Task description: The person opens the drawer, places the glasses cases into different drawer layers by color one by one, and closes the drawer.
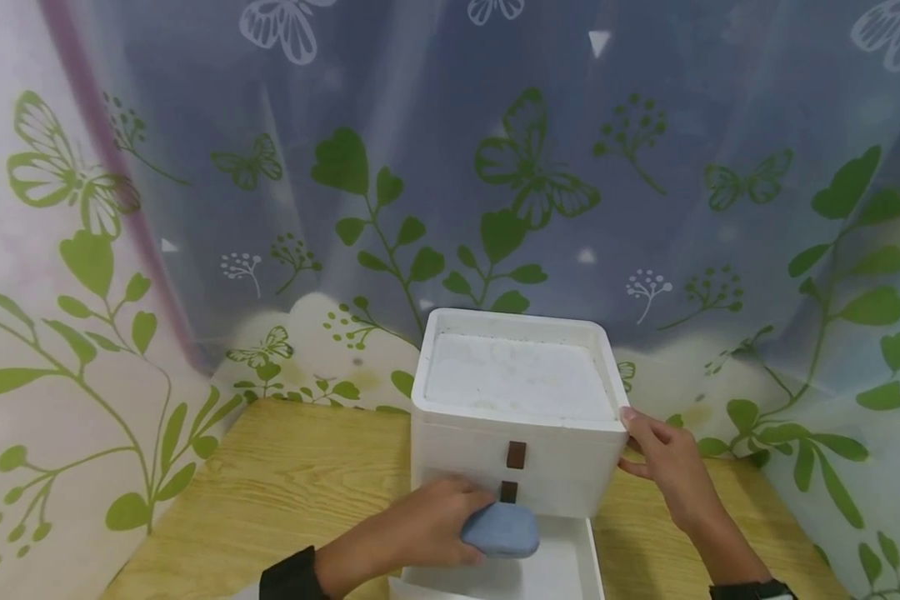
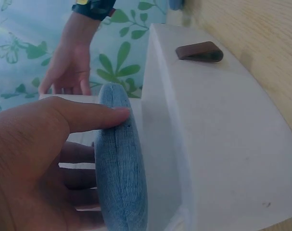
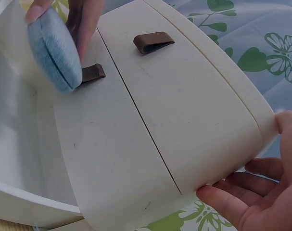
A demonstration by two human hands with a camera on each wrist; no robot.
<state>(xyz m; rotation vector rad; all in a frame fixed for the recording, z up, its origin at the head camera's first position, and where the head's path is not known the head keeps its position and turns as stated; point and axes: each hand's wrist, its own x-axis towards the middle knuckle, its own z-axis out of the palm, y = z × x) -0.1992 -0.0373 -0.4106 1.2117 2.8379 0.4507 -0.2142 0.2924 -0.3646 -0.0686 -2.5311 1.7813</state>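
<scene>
My left hand [image 1: 437, 521] grips a blue fabric-covered case [image 1: 501, 531] with rounded ends and a dark seam along its edge. In the left wrist view the thumb lies over the case [image 2: 120, 159] and the other fingers are behind it. The case is above the pulled-out bottom drawer [image 1: 562, 560] of a white drawer unit [image 1: 465, 446], near the lower of two brown handle tabs [image 1: 508, 492]. My right hand [image 1: 671, 467] rests on the unit's right side, thumb at the top rim and the other fingers [image 3: 227, 199] against the side wall.
The unit stands on a wood-grain table [image 1: 307, 467], its back near a curtain [image 1: 435, 108] printed with butterflies and leaves. Its top is a shallow recessed tray [image 1: 521, 375] with a raised rim. The open drawer's front [image 2: 232, 125] bears another brown tab [image 2: 199, 51].
</scene>
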